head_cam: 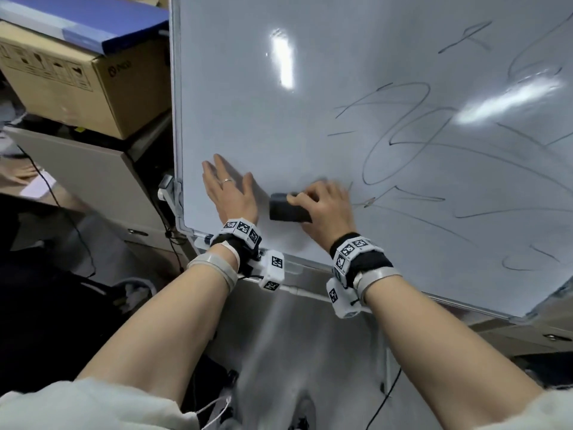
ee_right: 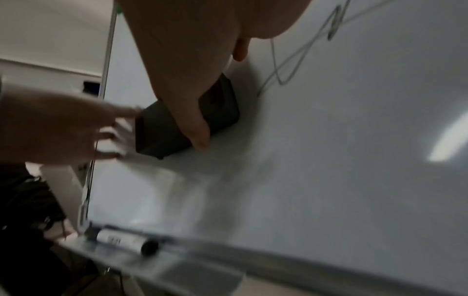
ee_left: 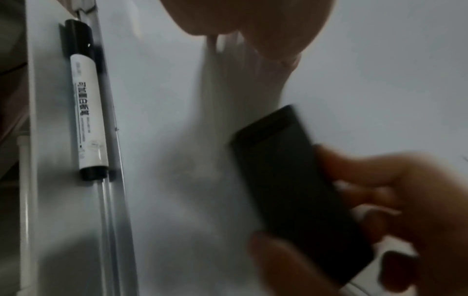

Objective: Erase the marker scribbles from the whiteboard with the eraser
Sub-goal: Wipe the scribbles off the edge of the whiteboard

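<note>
The whiteboard [head_cam: 279, 125] fills the upper right of the head view, with dark marker scribbles [head_cam: 412, 141] across its right half. My right hand [head_cam: 322, 209] grips a black eraser [head_cam: 286, 207] and holds it against the board's lower left area, just left of the nearest scribbles. The eraser [ee_left: 298, 192] shows blurred in the left wrist view, and in the right wrist view my thumb lies over the eraser [ee_right: 157, 132]. My left hand [head_cam: 228, 187] presses flat on the board beside the eraser, fingers spread.
A black-and-white marker [ee_left: 86, 112] lies in the tray [head_cam: 297, 268] along the board's bottom edge. A cardboard box [head_cam: 77, 79] with a blue folder [head_cam: 90, 20] sits on a grey cabinet [head_cam: 102, 178] left of the board. Cables hang below.
</note>
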Demonstrator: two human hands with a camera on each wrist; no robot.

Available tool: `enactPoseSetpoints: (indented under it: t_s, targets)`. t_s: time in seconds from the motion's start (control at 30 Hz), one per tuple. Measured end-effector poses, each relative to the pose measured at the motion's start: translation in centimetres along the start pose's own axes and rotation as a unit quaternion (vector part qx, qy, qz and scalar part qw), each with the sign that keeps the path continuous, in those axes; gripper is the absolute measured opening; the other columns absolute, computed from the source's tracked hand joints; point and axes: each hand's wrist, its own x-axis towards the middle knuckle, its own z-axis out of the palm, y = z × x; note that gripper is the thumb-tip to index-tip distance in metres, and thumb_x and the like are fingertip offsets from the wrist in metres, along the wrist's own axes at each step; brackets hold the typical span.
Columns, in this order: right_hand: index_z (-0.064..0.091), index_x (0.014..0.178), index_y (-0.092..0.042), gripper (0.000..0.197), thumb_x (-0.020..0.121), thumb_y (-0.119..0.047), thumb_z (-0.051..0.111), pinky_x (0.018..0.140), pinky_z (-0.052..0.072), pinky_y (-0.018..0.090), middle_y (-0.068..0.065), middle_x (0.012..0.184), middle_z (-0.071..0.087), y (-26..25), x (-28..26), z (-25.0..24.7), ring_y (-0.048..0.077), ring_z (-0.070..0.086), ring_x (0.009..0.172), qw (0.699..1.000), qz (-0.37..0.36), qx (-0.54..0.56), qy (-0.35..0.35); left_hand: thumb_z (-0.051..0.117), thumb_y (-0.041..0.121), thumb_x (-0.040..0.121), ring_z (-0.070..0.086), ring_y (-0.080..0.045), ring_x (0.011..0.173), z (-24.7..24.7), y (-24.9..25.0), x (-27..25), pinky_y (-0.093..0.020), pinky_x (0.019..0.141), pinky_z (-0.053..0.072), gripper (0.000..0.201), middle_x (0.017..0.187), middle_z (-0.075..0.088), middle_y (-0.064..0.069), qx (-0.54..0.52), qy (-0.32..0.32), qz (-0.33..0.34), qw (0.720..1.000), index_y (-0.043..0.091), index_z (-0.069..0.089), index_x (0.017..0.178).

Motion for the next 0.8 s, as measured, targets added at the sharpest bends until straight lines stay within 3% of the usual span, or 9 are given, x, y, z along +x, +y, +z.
enactPoseSetpoints:
  t_s: [0.1, 0.2, 0.3, 0.4, 0.63, 0.8]
  targets:
    - [0.068, 0.107, -0.032, 0.057, 0.057, -0.009, 0.084, 0.08, 0.038, 0.043, 0.006, 0.101, 0.06, -1.0, -1.7, 1.8, 0.034, 0.051, 0.095, 0.998, -0.036, -0.01, -0.052, 0.043, 0.038, 0.101, -0.001, -0.019, 0.15, -0.3, 0.1, 0.2, -0.027, 0.119, 0.003, 0.063, 0.163, 0.001, 0.0, -0.018, 0.001, 0.001, 1.0, 0.025, 0.015, 0.156]
    - [0.067, 0.109, -0.033, 0.06, 0.055, -0.014, 0.085, 0.082, 0.035, 0.042, 0.005, 0.103, 0.061, -1.1, -0.6, 0.7, 0.033, 0.049, 0.098, 0.997, -0.04, -0.029, -0.06, 0.039, 0.035, 0.103, 0.001, -0.018, 0.15, -1.0, 0.4, 0.2, -0.023, 0.117, 0.0, 0.057, 0.163, 0.003, -0.002, -0.032, -0.01, -0.007, 0.999, 0.022, 0.018, 0.155]
    - [0.068, 0.111, -0.031, 0.062, 0.054, -0.016, 0.084, 0.081, 0.029, 0.038, 0.003, 0.104, 0.061, -0.7, 2.5, -2.2, 0.031, 0.048, 0.096, 1.0, 0.016, -0.025, 0.006, 0.035, 0.035, 0.103, 0.006, -0.02, 0.15, -1.6, 1.2, 0.4, -0.021, 0.116, 0.002, 0.054, 0.163, 0.007, -0.004, -0.026, -0.014, -0.019, 0.999, 0.02, 0.023, 0.154]
    - [0.065, 0.115, -0.033, 0.059, 0.059, -0.019, 0.08, 0.08, 0.031, 0.038, 0.001, 0.107, 0.06, 0.1, 5.7, -5.5, 0.029, 0.051, 0.096, 0.994, 0.074, -0.032, 0.074, 0.037, 0.035, 0.102, 0.015, -0.029, 0.147, -2.0, 3.2, 0.3, -0.033, 0.12, 0.013, 0.058, 0.161, 0.012, -0.01, -0.004, 0.004, -0.028, 1.0, 0.011, 0.025, 0.153]
    - [0.059, 0.121, -0.034, 0.056, 0.069, -0.033, 0.078, 0.087, 0.042, 0.044, 0.006, 0.109, 0.057, 5.4, 7.3, -11.7, 0.032, 0.051, 0.101, 0.964, 0.21, -0.048, 0.156, 0.058, 0.035, 0.091, 0.006, -0.026, 0.15, -0.5, 10.4, -1.0, -0.035, 0.121, 0.012, 0.083, 0.163, -0.001, -0.006, 0.017, -0.015, 0.026, 0.999, 0.012, 0.011, 0.156]
    - [0.06, 0.119, -0.034, 0.055, 0.068, -0.033, 0.079, 0.087, 0.041, 0.043, 0.005, 0.107, 0.056, 7.0, 5.9, -12.1, 0.031, 0.049, 0.1, 0.965, 0.199, -0.047, 0.164, 0.059, 0.039, 0.091, -0.004, -0.024, 0.15, 1.8, 11.9, -2.3, -0.032, 0.12, 0.004, 0.086, 0.163, -0.005, -0.007, 0.006, -0.063, 0.024, 0.998, 0.013, 0.009, 0.156]
